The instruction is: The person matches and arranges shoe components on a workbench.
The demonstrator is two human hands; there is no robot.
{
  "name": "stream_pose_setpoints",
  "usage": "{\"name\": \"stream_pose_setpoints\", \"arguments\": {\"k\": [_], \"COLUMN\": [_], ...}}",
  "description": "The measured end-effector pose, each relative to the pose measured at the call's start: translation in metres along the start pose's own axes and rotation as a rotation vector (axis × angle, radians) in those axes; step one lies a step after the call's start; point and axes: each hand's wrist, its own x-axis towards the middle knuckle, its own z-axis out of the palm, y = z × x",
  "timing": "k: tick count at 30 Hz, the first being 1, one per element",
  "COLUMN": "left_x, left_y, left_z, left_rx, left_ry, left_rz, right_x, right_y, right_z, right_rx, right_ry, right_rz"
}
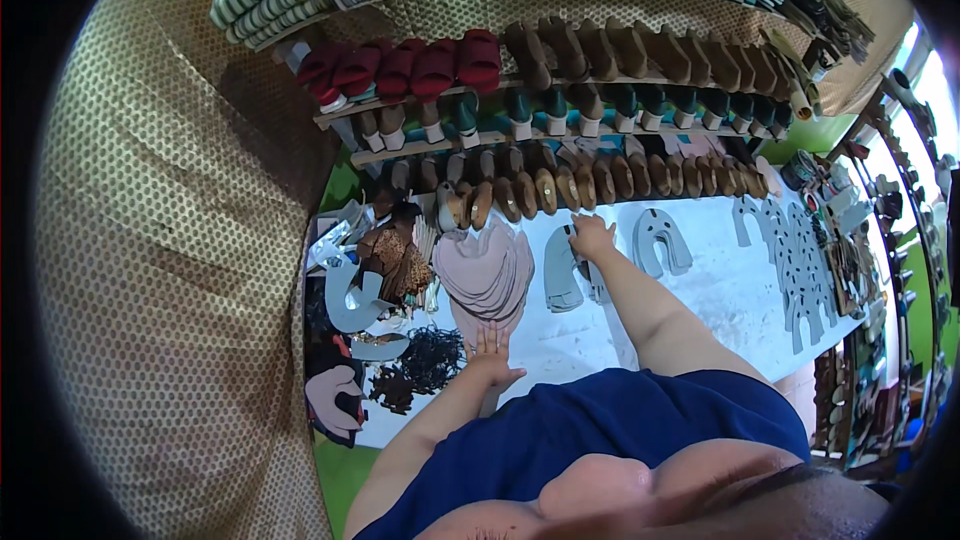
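Note:
My left hand [488, 362] lies open, fingers spread, on the lower end of a fanned stack of pale pink curved pieces [482, 275], which look like cut shoe uppers. Farther off, at the top curve of a pile of grey U-shaped pieces [563, 285], my right hand [595, 237] has its fingers drawn together on a piece; the arm and hand cover part of the pile. Just right of it, another grey U-shaped pile [660, 242] with dark marks at its top rests on the white table [700, 315].
Rows of brown shoe lasts [600, 180] and red slippers [433, 68] fill the shelves behind the table. Black straps [430, 360] and leopard-print pieces [398, 262] lie at left. Many grey pieces [800, 280] spread at right. A patterned curtain [190, 270] hangs at left.

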Motion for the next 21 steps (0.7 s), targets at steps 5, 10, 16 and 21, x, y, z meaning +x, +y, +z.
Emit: {"name": "stream_pose_setpoints", "arguments": {"k": [5,10,16,21], "left_x": [-0.001,-0.004,0.000,0.003], "left_y": [0.002,0.004,0.005,0.000], "left_z": [-0.006,-0.006,-0.005,0.003], "left_rx": [0.023,0.061,0.052,0.048], "left_ry": [-0.040,-0.072,-0.082,0.012], "left_rz": [-0.017,-0.041,-0.057,-0.029], "right_x": [0.007,-0.014,-0.065,-0.101], "right_y": [0.005,0.013,0.042,0.080], "right_z": [0.004,-0.004,-0.027,-0.070], "right_rx": [-0.049,0.085,0.253,0.392], "right_ry": [-0.060,0.076,0.108,0.056], "right_rz": [-0.063,-0.179,-0.241,-0.429]}}
